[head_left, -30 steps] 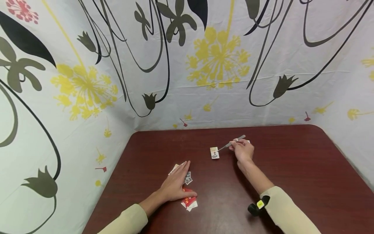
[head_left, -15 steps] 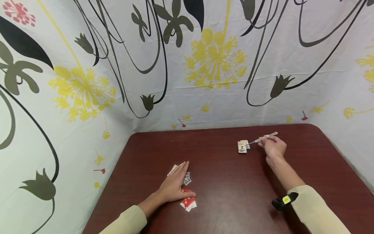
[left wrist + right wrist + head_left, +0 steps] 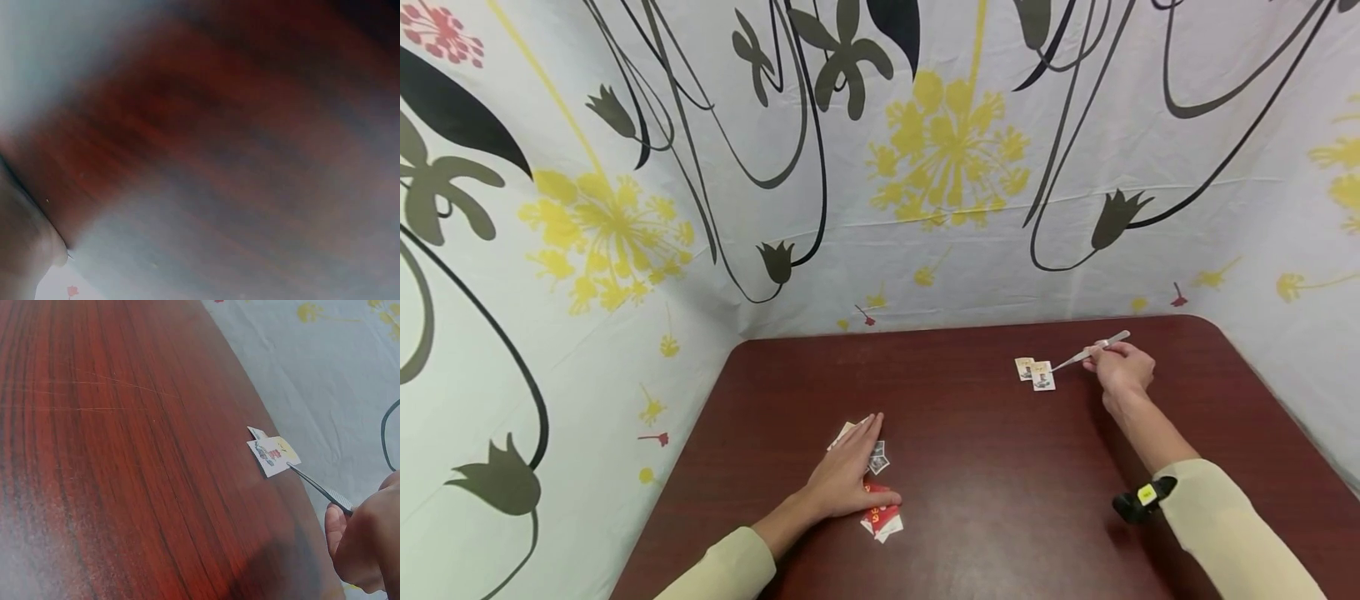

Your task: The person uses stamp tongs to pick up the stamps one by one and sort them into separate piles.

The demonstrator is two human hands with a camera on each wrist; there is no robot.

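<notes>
Toward the back right of the table, my right hand (image 3: 1123, 371) pinches a pair of metal tweezers (image 3: 1075, 358). Their tips hold the edge of a small postage stamp (image 3: 1042, 377) with a printed picture. This stamp overlaps a second stamp (image 3: 1023, 367) to its left. In the right wrist view the tweezers (image 3: 322, 489) reach the yellowish corner of the upper stamp (image 3: 275, 455). My left hand (image 3: 847, 475) rests with spread fingers over several stamps. Red stamps (image 3: 882, 513) show below its thumb, black-and-grey stamps (image 3: 877, 458) beside the fingers, and a pale one (image 3: 841, 434) behind.
The dark red-brown wooden table (image 3: 955, 467) has rounded far corners. White cloth (image 3: 850, 200) with plant prints hangs behind and at the sides. A black wrist camera strap (image 3: 1142, 498) sits on the right sleeve. The left wrist view is mostly blurred.
The tweezers have carried the stamp from the table's middle to the right, beside and over another stamp. It then shifted slightly right, uncovering more of that one. My left hand stays still.
</notes>
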